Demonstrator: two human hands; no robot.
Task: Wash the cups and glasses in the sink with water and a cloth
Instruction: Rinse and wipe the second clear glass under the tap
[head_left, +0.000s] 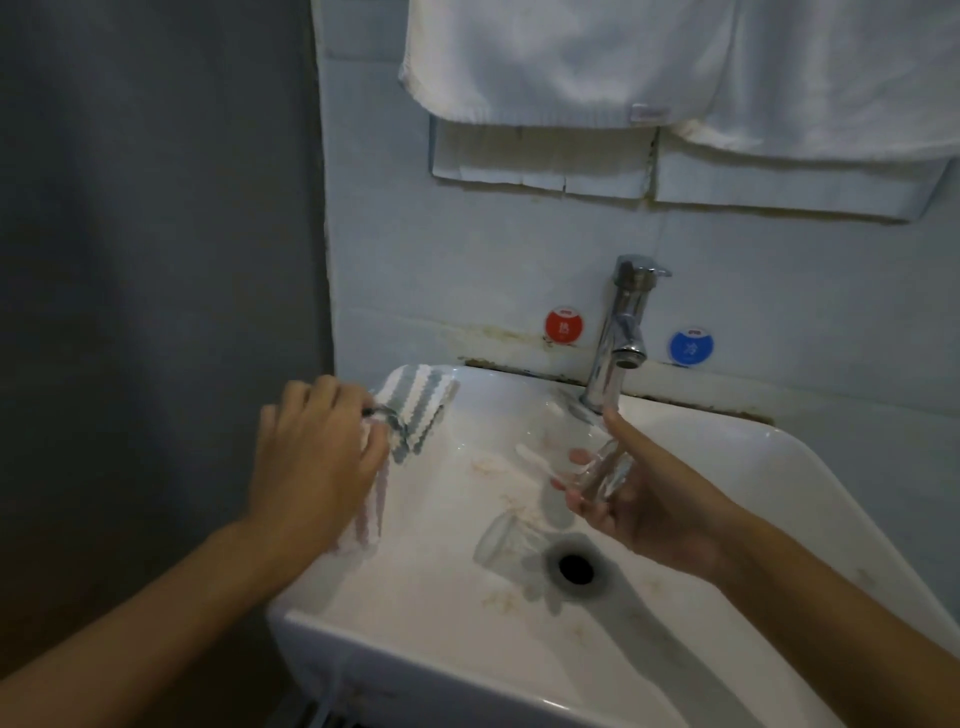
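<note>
Small washroom w/ pale tiled wall at top of frame, dark grey wall down the left. 2 white towels (675, 67) hang across the upper right. A white sink (810, 467) fills the lower middle; drain (575, 569) sits centre-low in the basin.

Chrome faucet (621, 332) stands at the back rim, spout pointing toward the basin, w/ 1 red sticker (564, 325) to its left and 1 blue sticker (690, 347) to its right on the wall.

2 clear glasses in view. 1 glass (597, 470) is held by the right hand (639, 499) right of centre, below the spout; it's tilted, long axis running roughly upper left to lower right, which end is the mouth I can't tell. Grip there: fingers curled under and around it, thumb sticking up toward the faucet base. The 2nd glass (501, 540) lies on its side in the basin just left of the drain, long axis slanting lower left to upper right.

1 striped cloth (415, 410), grey and white, drapes over the sink's back-left rim. Left hand (317, 457), mid-left of frame, has its fingers curled on the cloth, pinching it.
</note>
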